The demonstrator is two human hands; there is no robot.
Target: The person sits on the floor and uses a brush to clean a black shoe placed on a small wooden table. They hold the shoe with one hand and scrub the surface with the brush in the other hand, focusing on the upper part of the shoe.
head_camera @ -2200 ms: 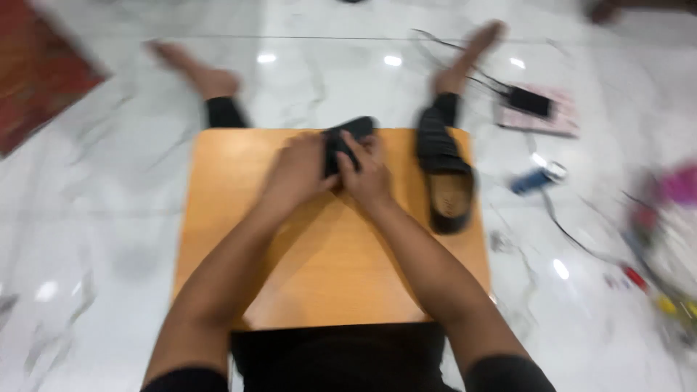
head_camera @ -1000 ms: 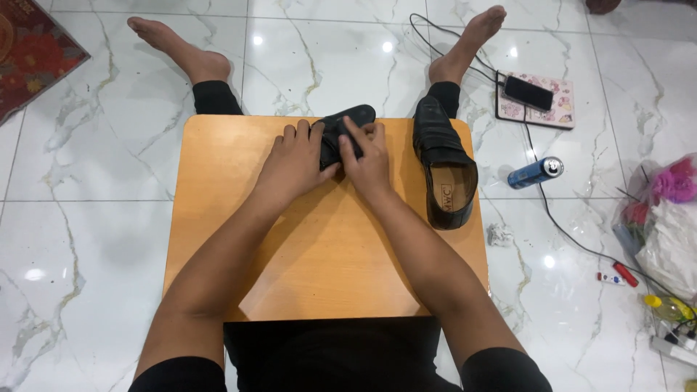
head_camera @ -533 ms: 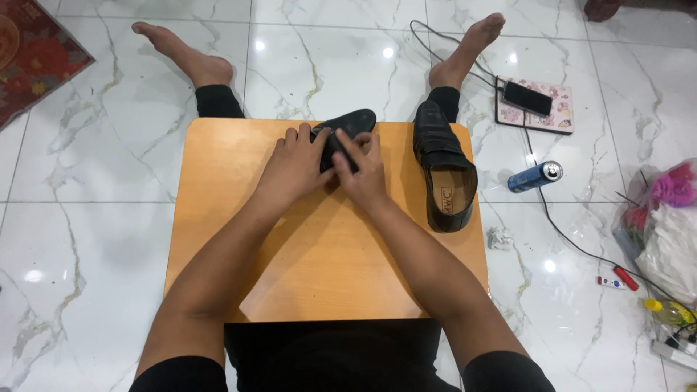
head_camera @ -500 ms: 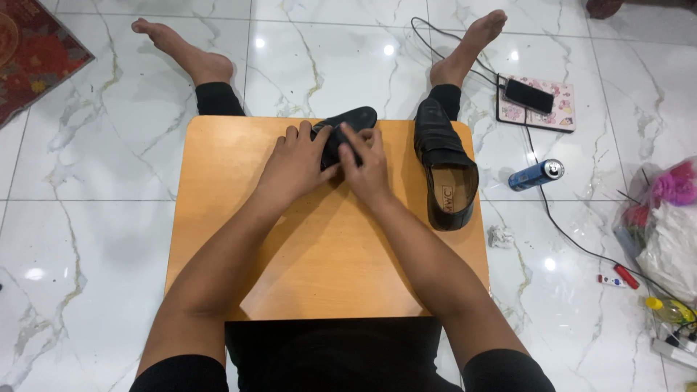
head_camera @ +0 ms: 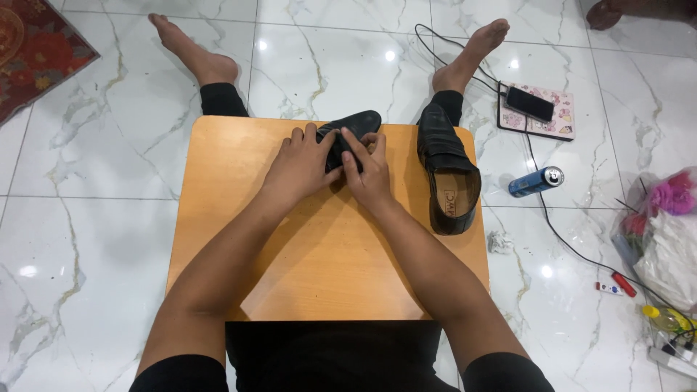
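Observation:
I sit on a marble floor with a low orange wooden table (head_camera: 239, 174) over my lap. My left hand (head_camera: 299, 165) and my right hand (head_camera: 369, 171) both grip a black leather shoe (head_camera: 357, 125) at the table's far edge; its toe sticks out beyond my fingers, and the rest is hidden under my hands. My right fingers press on top of it. A second black shoe (head_camera: 449, 173) lies on the table's right side, its opening towards me.
On the floor to the right lie a blue can (head_camera: 536, 181), a phone (head_camera: 531, 104) on a pink notebook with a black cable, a crumpled paper scrap (head_camera: 499, 242), a bag with pink flowers (head_camera: 664, 218) and small bottles. A red rug (head_camera: 33, 51) is at far left.
My hands stay on the shoe; my right fingers have shifted slightly over its top. The view has steadied after an earlier blur.

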